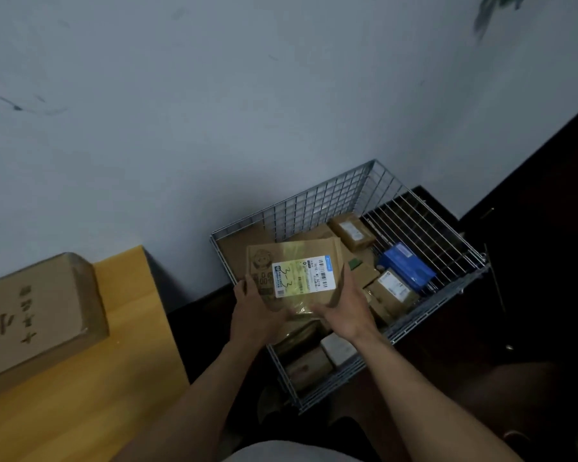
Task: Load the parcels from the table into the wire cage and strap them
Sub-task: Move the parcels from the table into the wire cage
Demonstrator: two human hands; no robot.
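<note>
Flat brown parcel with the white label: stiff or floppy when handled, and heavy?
Probably fairly stiff: the parcel juts out flat with left hand and right hand gripping only its near end. Likely light, being thin.

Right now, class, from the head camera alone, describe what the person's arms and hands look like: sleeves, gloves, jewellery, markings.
The left forearm and right forearm are bare down to the frame's lower edge; no sleeves show. The left hand and right hand are ungloved, with no watch, ring or wristband visible in dim light. A pale garment shows between the arms at bottom centre.
</note>
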